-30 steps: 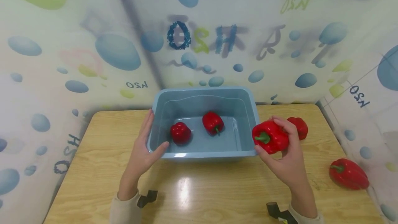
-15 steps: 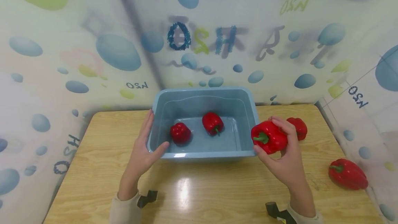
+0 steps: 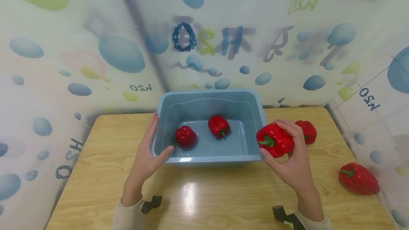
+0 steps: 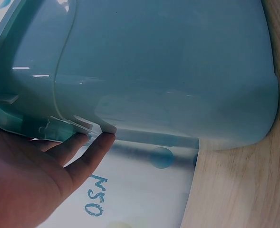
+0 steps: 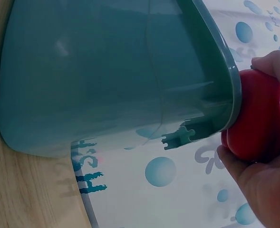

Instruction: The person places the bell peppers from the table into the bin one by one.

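A light blue plastic bin [image 3: 214,159] stands near the back of the table. Inside it lie two red bell peppers, one at the left [image 3: 185,137] and one nearer the middle [image 3: 219,126]. My left hand [image 3: 145,155] rests at the bin's left front corner, straight fingers along the outer side and thumb by the front rim; the left wrist view shows its fingertips against the bin wall. Just outside the right rim, my right hand [image 3: 295,162] holds another red bell pepper [image 3: 277,141], thumb below and fingers above, green stem facing left. In the right wrist view this pepper [image 5: 258,116] overlaps the bin's rim.
Behind my right hand another red bell pepper [image 3: 306,131] sits on the wooden table [image 3: 223,194]. One more red bell pepper [image 3: 358,179] lies near the table's right edge. A patterned white sheet [image 3: 278,10] rises behind the bin and along both sides.
My right hand has shifted slightly left with the bell pepper, which now overlaps the bin's right rim a little more. The left hand, the bin and the other peppers stay put.
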Demonstrator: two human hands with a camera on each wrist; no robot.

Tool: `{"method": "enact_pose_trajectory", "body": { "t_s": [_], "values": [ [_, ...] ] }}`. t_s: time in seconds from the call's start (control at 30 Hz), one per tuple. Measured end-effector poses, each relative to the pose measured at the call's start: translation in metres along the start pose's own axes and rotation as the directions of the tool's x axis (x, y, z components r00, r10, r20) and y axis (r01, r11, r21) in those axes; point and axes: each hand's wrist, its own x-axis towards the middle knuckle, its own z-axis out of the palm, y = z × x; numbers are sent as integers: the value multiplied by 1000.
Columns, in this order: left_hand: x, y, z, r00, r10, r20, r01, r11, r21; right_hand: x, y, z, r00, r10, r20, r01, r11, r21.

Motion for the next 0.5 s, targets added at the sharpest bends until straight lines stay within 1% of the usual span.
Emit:
{"method": "enact_pose_trajectory", "body": {
  "t_s": [0.13,0.23,0.5],
  "values": [
    [0,0,0,1000,-5,2,5,1000,1,0,-2,1,1000,20,2,-20,1000,-25],
    [0,-1,0,1000,-5,1,5,1000,2,1,-2,1,1000,11,-1,-11,1000,-24],
    [0,0,0,1000,-11,2,11,1000,-2,3,1,5,997,-75,-8,76,996,45]
  ]
}}
